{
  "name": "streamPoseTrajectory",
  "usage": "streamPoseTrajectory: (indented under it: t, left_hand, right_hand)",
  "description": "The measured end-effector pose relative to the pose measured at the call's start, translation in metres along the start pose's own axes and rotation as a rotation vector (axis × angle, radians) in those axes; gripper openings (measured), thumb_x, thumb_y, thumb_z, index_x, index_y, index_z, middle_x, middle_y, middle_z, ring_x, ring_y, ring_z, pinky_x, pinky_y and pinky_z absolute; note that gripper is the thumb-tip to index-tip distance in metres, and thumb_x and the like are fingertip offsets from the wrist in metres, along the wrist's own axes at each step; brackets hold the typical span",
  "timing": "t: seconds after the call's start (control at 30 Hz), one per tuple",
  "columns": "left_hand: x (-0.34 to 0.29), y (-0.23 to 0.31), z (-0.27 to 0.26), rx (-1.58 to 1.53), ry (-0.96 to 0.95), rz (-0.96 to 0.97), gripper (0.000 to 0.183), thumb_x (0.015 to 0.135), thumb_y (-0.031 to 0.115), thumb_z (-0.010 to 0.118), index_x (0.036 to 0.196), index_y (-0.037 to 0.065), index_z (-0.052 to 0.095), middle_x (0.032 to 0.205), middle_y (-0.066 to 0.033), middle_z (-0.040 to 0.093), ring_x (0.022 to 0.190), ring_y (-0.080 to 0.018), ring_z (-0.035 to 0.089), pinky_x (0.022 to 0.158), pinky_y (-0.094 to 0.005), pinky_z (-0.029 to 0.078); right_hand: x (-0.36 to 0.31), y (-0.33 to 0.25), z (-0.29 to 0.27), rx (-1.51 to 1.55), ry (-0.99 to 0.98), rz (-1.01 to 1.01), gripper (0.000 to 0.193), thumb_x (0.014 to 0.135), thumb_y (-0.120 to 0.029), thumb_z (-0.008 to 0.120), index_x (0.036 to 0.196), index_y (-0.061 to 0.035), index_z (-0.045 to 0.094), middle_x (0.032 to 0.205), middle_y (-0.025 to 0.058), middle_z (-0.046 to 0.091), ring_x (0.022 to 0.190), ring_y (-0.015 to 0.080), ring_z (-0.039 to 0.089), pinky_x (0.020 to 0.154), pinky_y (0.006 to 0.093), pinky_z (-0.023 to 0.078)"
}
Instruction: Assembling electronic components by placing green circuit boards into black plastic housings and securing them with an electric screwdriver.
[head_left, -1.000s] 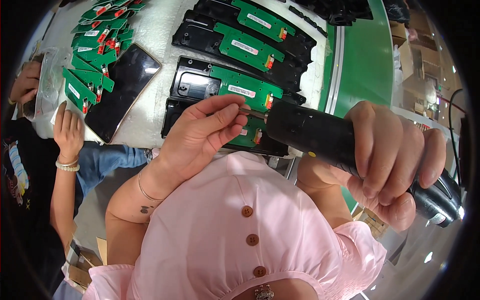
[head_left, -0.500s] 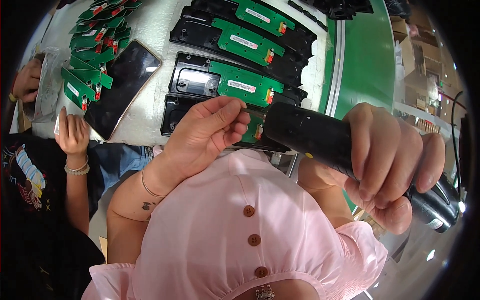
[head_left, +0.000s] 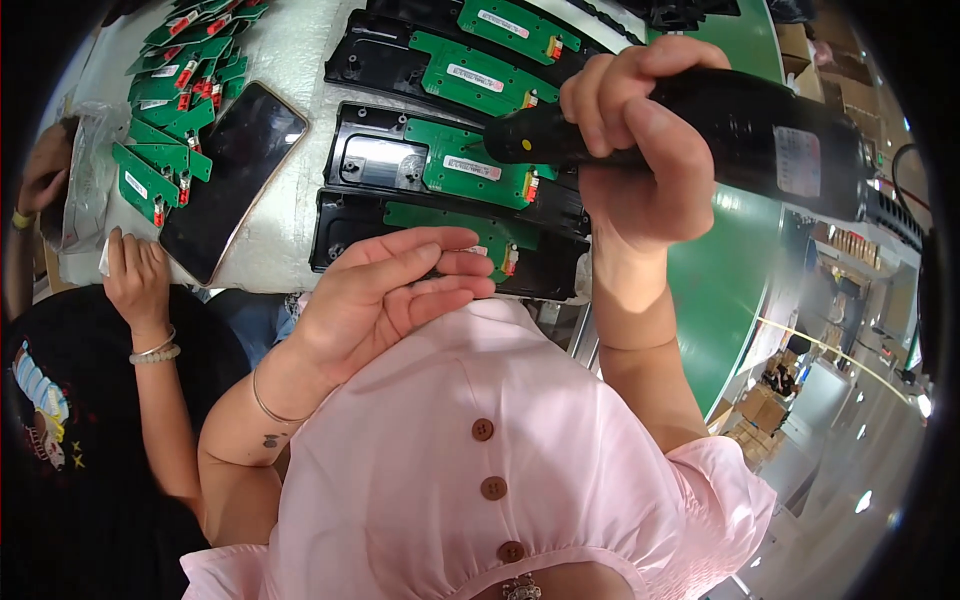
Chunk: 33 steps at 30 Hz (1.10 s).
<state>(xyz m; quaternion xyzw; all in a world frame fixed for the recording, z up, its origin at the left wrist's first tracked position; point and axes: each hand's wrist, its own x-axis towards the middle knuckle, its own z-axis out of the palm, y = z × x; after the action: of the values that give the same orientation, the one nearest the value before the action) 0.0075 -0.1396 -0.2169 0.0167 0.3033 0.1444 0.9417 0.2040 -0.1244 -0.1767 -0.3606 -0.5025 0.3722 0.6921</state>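
Note:
My right hand (head_left: 645,140) is wrapped round a black electric screwdriver (head_left: 815,110), held nearly level with its nose to the left. The thin bit reaches down to a green circuit board (head_left: 440,180); whether it touches a screw there is too small to tell. That board lies in a long black plastic housing (head_left: 350,185), second from me in a row of several like it. My left hand (head_left: 385,285) hangs in front of the nearest housing (head_left: 335,235), fingers apart and slightly curled. It partly covers that housing's green board (head_left: 415,215).
A dark flat-screen device (head_left: 232,185) lies left of the housings, beside a heap of green boards (head_left: 145,140) with red and white connectors. Another person's hand (head_left: 138,280) rests nearby; a second hand (head_left: 45,170) is by a clear plastic bag (head_left: 90,195). A green surface (head_left: 690,300) stretches along the right.
My right hand has carried the screwdriver up and left from in front of me to the second housing's board. My left hand has left the bit, dropped slightly, and its fingers have spread.

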Motion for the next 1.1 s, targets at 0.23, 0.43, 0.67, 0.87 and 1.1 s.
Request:
streamPoseTrajectory:
  t: [0.23, 0.43, 0.67, 0.87, 1.1]
  left_hand:
    - [-0.002, -0.001, -0.017, 0.036, -0.147, 0.121, 0.018, 0.089, 0.010, 0.049, 0.105, 0.000, 0.052, 0.093, -0.0131, 0.061, 0.085, -0.0198, 0.062, 0.072, -0.0230, 0.053]
    - [-0.002, 0.003, -0.020, 0.019, -0.080, 0.167, 0.019, 0.086, 0.007, 0.055, 0.104, 0.000, 0.055, 0.093, -0.0103, 0.061, 0.082, -0.0158, 0.062, 0.071, -0.0217, 0.052]
    - [-0.002, 0.007, -0.017, 0.029, -0.041, 0.175, 0.020, 0.085, 0.006, 0.056, 0.104, 0.000, 0.056, 0.094, -0.0095, 0.061, 0.084, -0.0138, 0.061, 0.076, -0.0217, 0.050]
    - [0.003, 0.002, -0.019, -0.024, -0.078, 0.153, 0.020, 0.086, 0.007, 0.056, 0.105, 0.000, 0.055, 0.093, -0.0090, 0.061, 0.081, -0.0128, 0.061, 0.073, -0.0215, 0.050]
    - [0.009, -0.002, -0.006, -0.040, -0.004, 0.232, 0.018, 0.087, 0.008, 0.054, 0.103, 0.001, 0.056, 0.095, -0.0072, 0.060, 0.083, -0.0117, 0.060, 0.073, -0.0194, 0.050]
  right_hand:
    - [0.006, 0.001, 0.002, -0.002, -0.073, 0.036, 0.028, 0.068, -0.009, 0.043, 0.094, -0.0005, 0.044, 0.056, 0.0030, 0.035, 0.048, 0.0139, 0.036, 0.052, 0.0318, 0.034]
    - [0.010, 0.003, 0.007, 0.001, -0.113, 0.043, 0.025, 0.068, -0.008, 0.042, 0.092, -0.0007, 0.044, 0.056, 0.0032, 0.036, 0.047, 0.0134, 0.036, 0.050, 0.0303, 0.033]
    - [0.016, 0.008, 0.003, 0.024, -0.132, 0.089, 0.026, 0.068, -0.007, 0.042, 0.093, -0.0009, 0.042, 0.056, 0.0031, 0.036, 0.047, 0.0128, 0.036, 0.049, 0.0290, 0.032]
    - [0.016, 0.028, 0.007, 0.467, -0.250, -0.028, 0.027, 0.068, -0.001, 0.060, 0.086, -0.0038, 0.040, 0.062, 0.0068, 0.047, 0.048, 0.0123, 0.042, 0.048, 0.0255, 0.038]
    - [0.006, -0.010, 0.019, -0.090, -0.176, -0.040, 0.029, 0.065, 0.001, 0.044, 0.093, -0.0020, 0.043, 0.056, 0.0026, 0.038, 0.047, 0.0127, 0.035, 0.050, 0.0281, 0.032]
